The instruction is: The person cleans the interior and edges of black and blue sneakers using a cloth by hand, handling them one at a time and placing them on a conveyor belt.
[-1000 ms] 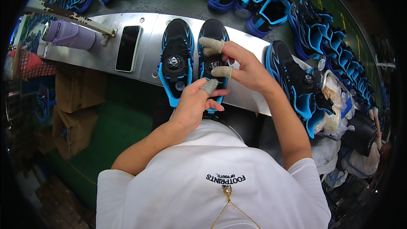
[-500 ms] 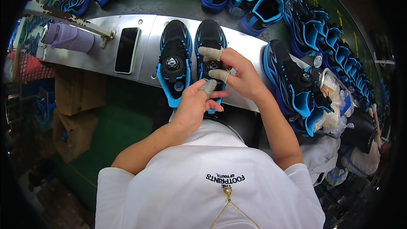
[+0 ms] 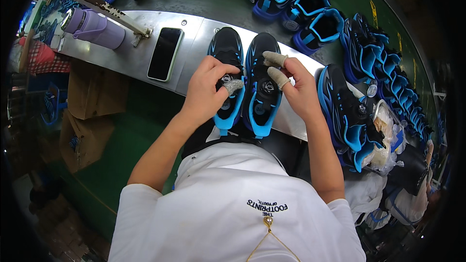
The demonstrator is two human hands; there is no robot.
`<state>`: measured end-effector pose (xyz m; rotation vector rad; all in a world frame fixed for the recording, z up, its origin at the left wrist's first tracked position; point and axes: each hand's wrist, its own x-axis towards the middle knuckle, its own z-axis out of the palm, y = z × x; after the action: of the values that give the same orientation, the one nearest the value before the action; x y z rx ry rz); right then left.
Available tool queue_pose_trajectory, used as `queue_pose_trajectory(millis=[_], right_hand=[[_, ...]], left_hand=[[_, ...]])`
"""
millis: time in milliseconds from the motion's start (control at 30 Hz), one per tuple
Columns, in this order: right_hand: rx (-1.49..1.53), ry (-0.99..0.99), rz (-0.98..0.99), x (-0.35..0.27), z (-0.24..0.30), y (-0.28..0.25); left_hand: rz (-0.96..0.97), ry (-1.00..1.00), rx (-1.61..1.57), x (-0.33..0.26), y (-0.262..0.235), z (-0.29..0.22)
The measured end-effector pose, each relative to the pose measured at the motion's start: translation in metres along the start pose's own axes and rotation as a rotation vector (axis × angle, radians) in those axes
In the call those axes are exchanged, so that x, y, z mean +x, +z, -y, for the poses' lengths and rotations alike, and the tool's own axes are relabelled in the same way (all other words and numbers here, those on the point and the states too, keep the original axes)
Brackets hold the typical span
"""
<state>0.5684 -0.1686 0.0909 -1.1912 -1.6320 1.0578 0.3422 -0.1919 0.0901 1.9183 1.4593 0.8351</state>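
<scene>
Two black sneakers with bright blue trim stand side by side on the metal bench, toes pointing away from me. My left hand (image 3: 208,87) is closed over the left sneaker (image 3: 226,43), its thumb, in a grey finger cover, beside the round dial on the tongue. At the outer side of the right sneaker (image 3: 262,111), my right hand (image 3: 297,81) has its thumb and forefinger, both in beige covers, against the upper near the dial. Its other fingers are curled. The left hand partly hides the left dial.
A phone (image 3: 165,54) and a lilac bottle (image 3: 99,30) lie left on the bench (image 3: 194,31), beside a metal bar (image 3: 104,6). More sneakers (image 3: 340,104) stand at right, near a container of plastic-wrapped items (image 3: 383,138). Further rows line the green surface beyond. Cardboard boxes (image 3: 97,92) sit lower left.
My left hand has moved from the right sneaker to the left one. My right hand stays at the right sneaker, now at its outer side. The view has shifted, moving the bench rightward.
</scene>
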Motion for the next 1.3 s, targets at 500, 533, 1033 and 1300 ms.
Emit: queue_pose_trajectory(millis=[500,533,1033,1300], right_hand=[[0.035,0.076,0.088,0.01,-0.005,-0.009],[0.051,0.073,0.085,0.011,-0.006,-0.009],[0.002,0.122,0.157,0.01,0.005,-0.007],[0.018,0.131,0.161,0.007,-0.01,-0.007]], left_hand=[[0.066,0.216,-0.009,0.009,-0.021,0.003],[0.041,0.146,0.015,0.007,-0.02,0.001],[0.24,0.033,-0.233,0.012,-0.029,0.01],[0.089,0.142,-0.145,0.008,-0.009,0.009]])
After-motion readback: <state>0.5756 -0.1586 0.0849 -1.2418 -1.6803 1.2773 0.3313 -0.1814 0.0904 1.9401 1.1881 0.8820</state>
